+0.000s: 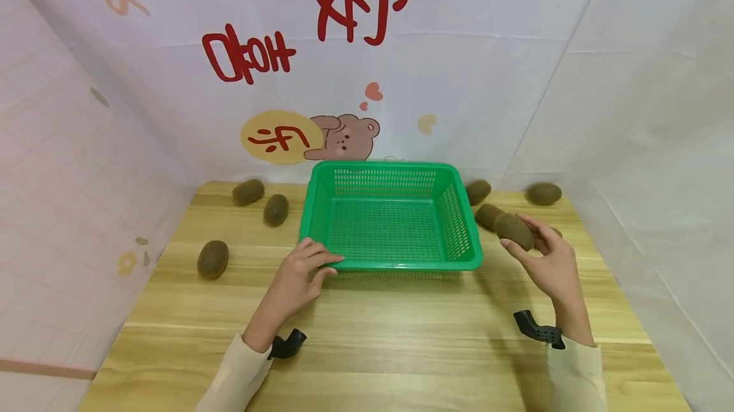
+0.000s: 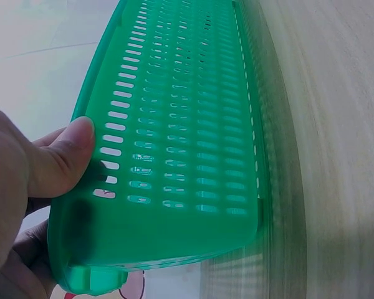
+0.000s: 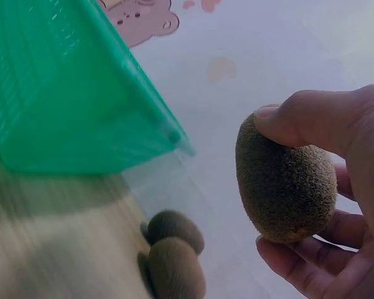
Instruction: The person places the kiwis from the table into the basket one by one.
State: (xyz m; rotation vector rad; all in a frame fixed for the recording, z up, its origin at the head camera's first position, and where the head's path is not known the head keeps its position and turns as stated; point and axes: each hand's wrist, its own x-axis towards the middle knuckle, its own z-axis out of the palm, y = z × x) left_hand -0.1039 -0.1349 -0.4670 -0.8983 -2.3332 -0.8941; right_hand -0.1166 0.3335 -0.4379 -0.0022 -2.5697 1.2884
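Observation:
A green plastic basket (image 1: 395, 265) with slotted walls stands mid-table, its perforated floor showing. My left hand (image 1: 298, 275) pinches the near left corner of its rim; in the left wrist view the thumb (image 2: 75, 146) lies against the outer wall and the other fingers pass behind the rim. To the right of the basket, my right hand (image 1: 550, 265) holds a brown fuzzy kiwi (image 1: 513, 232) above the table, thumb on one side and fingers on the other. That kiwi (image 3: 287, 180) fills the grip in the right wrist view.
Right of the basket lie more kiwis: one by its back corner (image 1: 478, 191), one partly behind the held fruit (image 1: 487, 216), one at the far right (image 1: 543, 193), and one mostly hidden by the hand. Three kiwis (image 1: 213, 259) lie on the left. A printed white sheet (image 1: 459, 81) rises behind.

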